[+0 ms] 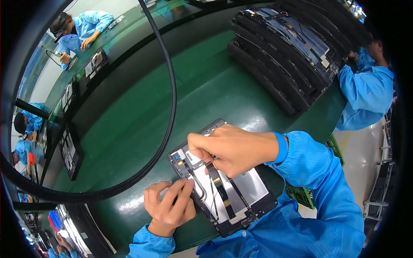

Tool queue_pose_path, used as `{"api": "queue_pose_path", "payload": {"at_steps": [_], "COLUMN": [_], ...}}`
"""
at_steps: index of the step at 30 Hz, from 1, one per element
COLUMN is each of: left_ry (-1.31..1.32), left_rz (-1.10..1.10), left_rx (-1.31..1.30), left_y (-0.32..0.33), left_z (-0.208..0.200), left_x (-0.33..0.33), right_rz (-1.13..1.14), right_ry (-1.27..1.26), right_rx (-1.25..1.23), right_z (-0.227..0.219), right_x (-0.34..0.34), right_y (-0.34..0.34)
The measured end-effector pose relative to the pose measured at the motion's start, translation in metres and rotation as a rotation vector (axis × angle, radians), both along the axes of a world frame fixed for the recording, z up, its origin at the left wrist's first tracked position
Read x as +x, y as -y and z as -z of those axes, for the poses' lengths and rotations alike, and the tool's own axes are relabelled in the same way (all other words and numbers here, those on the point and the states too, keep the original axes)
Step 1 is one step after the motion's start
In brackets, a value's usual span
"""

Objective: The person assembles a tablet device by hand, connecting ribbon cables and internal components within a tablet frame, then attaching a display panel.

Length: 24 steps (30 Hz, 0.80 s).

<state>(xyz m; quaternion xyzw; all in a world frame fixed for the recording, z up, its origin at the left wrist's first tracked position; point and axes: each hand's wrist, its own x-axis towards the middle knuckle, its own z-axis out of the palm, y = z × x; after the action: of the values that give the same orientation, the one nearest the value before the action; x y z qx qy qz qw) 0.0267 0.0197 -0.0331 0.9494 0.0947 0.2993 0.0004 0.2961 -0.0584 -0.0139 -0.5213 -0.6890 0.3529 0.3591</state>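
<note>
Both forearms are being brought into view from the lower edge, each covered by a light blue sleeve with an elastic cuff at the wrist. The left hand [170, 208] is being held low and near the body, back of the hand upward, with the fingers curled and the index finger and thumb being extended forward, tips pressed down together. The right hand [230, 148] is being carried across from the right side, wrist bent inward, knuckles upward. Its fingers are being closed into a pinch, with the fingertips directed downward beneath the palm.
</note>
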Motion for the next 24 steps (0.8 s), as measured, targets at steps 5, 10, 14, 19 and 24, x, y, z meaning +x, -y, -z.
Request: {"api": "queue_pose_path", "payload": {"at_steps": [5,10,14,19,24], "left_ry": [-0.022,-0.009,-0.003,-0.013,-0.061], "left_rz": [0.01,0.019,0.022,0.058,0.084], "left_rx": [-0.038,-0.068,-0.085,-0.07,0.057], "left_y": [0.002,0.004,0.007,0.005,0.006], "left_z": [0.002,0.004,0.005,0.007,-0.002], "left_x": [0.003,0.005,0.007,0.009,0.013], "right_rz": [-0.045,0.019,0.048,0.074,0.076], "right_ry": [0.03,-0.077,-0.183,-0.192,-0.204], "right_rx": [-0.006,0.029,-0.042,-0.016,-0.005], "right_z": [-0.003,0.006,0.005,0.011,0.011], "right_x": [0.004,0.004,0.003,0.003,0.009], "right_y": [0.0,-0.003,-0.001,-0.001,-0.001]}}
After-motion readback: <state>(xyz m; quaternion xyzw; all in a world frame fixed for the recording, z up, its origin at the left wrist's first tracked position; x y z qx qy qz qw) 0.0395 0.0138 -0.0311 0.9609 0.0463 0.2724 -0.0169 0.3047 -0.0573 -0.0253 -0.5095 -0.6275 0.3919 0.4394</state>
